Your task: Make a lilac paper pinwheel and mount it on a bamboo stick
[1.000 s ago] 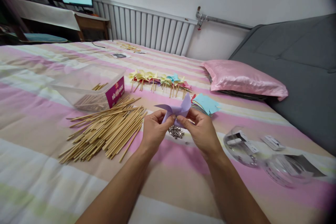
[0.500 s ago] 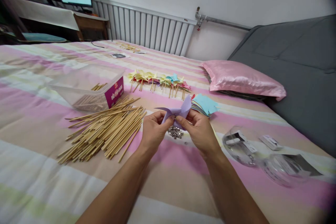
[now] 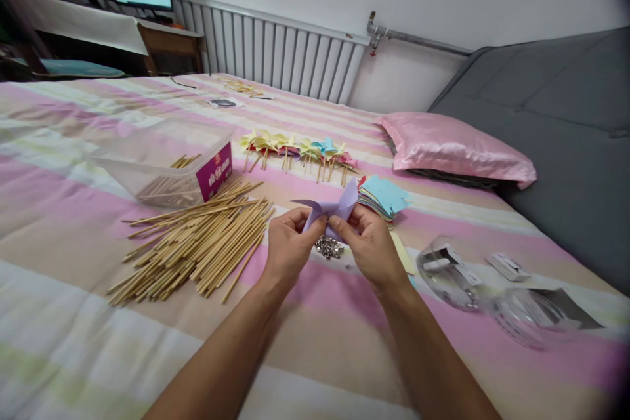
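Observation:
Between both hands, a lilac paper pinwheel (image 3: 348,200) is held over the bed, its blades curled up. My left hand (image 3: 290,243) pinches its left side, thumb near the centre. My right hand (image 3: 371,246) grips the right side, its thumb close to the other. Whether a pin sits at the centre is too small to tell. Just below lies a heap of small silvery metal pins (image 3: 329,248). Loose wooden sticks (image 3: 201,243) are piled left of my left hand. Beyond my right hand rests a stack of coloured paper (image 3: 386,193), light blue on top.
A clear plastic box (image 3: 162,170) holding more sticks stands at the left. Several pinwheels on sticks (image 3: 295,147) lie in a row farther back. Clear round containers (image 3: 450,275) and a small white box (image 3: 508,267) are at the right. A pink pillow (image 3: 455,144) leans by the headboard.
My right wrist has shifted slightly, and more of the pale yellow paper beside it shows. Both hands keep their hold on the lilac pinwheel.

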A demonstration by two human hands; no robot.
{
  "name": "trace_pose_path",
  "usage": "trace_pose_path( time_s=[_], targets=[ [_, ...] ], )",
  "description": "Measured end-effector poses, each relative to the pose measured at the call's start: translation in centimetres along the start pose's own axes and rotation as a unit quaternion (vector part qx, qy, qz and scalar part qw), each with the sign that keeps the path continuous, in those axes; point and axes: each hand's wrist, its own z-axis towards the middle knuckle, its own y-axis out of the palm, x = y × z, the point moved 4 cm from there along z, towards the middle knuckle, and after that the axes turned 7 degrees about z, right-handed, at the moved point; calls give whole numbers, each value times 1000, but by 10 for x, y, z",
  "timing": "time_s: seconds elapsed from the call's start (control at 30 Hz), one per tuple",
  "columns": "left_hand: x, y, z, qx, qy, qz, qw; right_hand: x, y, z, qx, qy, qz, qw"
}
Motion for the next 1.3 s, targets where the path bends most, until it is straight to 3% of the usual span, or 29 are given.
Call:
trace_pose_path(
  time_s=[0.37, 0.73, 0.83, 1.03, 1.3],
  targets=[
    [0, 3, -2, -9, 10, -1, 1000, -2, -1, -1, 12, -13, -13, 1000],
    [5, 6, -2, -29, -27, -26, 999, -2, -6, -1, 18, -26, -98, 995],
    [5, 6, -1, -39, -35, -23, 998, -3, -9, 0, 17, 4, -66, 998],
    [3, 4, 0, -58, -52, -14, 997, -4, -8, 0, -42, 87, 57, 994],
    [-1, 5, 1, -64, -13, 39, 997, 5, -16, 3, 25, 92, 10, 995]
  ],
)
